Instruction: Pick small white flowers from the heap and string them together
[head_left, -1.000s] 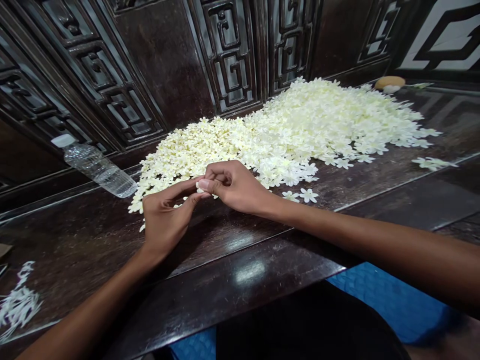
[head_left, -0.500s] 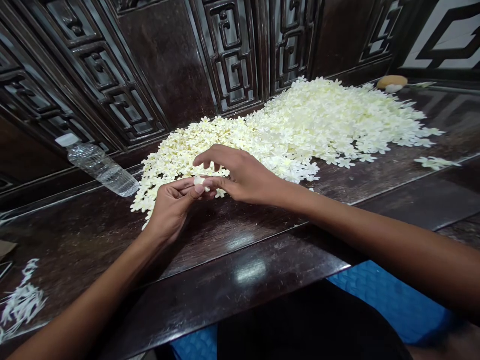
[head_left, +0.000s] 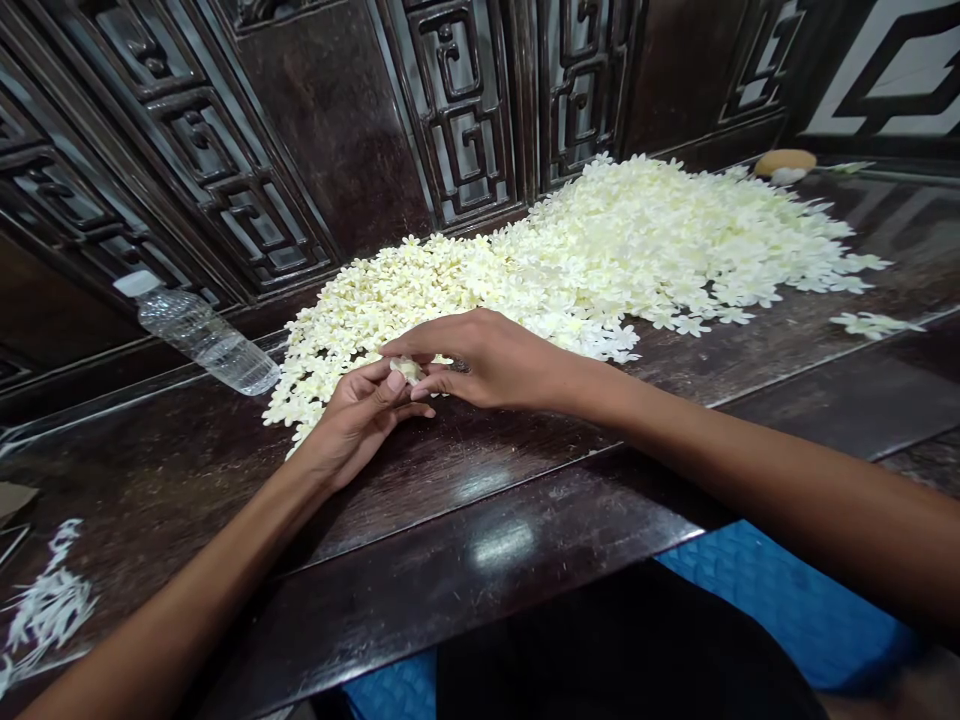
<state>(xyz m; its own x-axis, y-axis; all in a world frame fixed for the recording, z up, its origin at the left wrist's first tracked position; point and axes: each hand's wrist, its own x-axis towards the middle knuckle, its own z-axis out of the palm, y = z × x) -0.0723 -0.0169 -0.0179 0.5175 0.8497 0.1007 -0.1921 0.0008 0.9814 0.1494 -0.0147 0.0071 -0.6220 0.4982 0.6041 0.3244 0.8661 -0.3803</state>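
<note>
My left hand (head_left: 365,415) pinches a small cream-white flower piece (head_left: 407,370) between thumb and fingers. From the right, my right hand (head_left: 487,360) closes over the same piece, its thumb at the lower side and its fingertips at the top. The piece's exact shape is partly hidden by the fingers. Just behind both hands spreads a large heap of white, five-petalled flowers (head_left: 637,240), with yellowish centres showing on its left part.
A clear plastic water bottle (head_left: 206,335) lies tilted at the heap's left end. White strips (head_left: 49,605) lie at the lower left. A yellow oval object (head_left: 784,162) is at the far right. Carved dark wooden panels (head_left: 330,130) rise behind. A blue stool (head_left: 787,600) shows below.
My right fingers, raised and curled before, have come down over the flower piece. A lower finger of my left hand has stretched out to the right.
</note>
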